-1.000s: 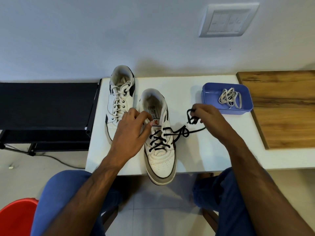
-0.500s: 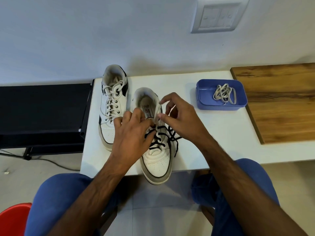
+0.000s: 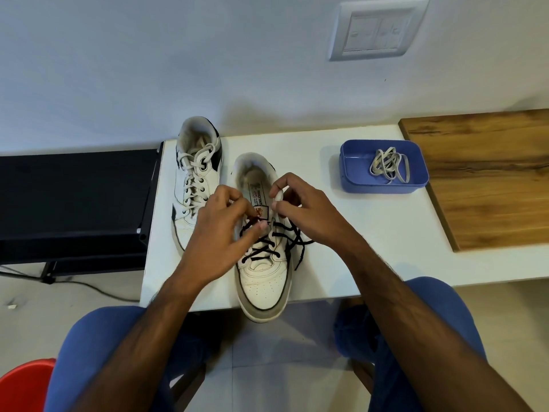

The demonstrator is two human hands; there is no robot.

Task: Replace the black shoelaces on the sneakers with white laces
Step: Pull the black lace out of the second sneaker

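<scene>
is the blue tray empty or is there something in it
Not empty. A loose bundle of white lace lies inside the blue tray, toward its right side, untouched by either hand.

Both forearms reach up from the lower corners and converge near the middle of the view, the left from seven o'clock, the right from five o'clock. The left hand (image 3: 221, 230) has its fingers curled, thumb tip extended toward three o'clock. The right hand (image 3: 309, 212) is arched, knuckles up, its thumb and forefinger pinching together.
</scene>
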